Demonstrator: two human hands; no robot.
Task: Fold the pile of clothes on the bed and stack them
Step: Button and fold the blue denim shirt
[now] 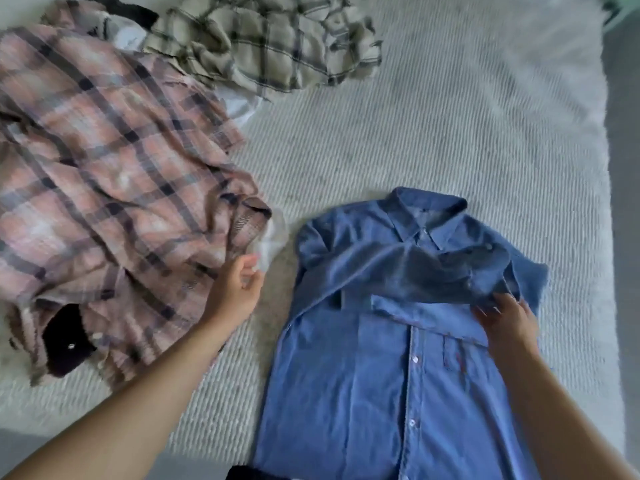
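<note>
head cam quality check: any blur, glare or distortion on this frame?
Head view: soft all over with motion smear, worst on the pink plaid shirt and the left hand; blue shirt buttons still readable. Light is flat and diffuse, with no glare and only faint shadows. Wide-angle bend shows along the bed edge at right. The right hand is slightly blurred.

A bed [433, 126] covered in a pale ribbed spread carries a blue button-front shirt [381, 358], laid flat with its collar toward the far edge. A crumpled pink plaid garment [104, 174] fills the left side; a cream checked garment [263, 46] lies bunched near the far edge.
</note>
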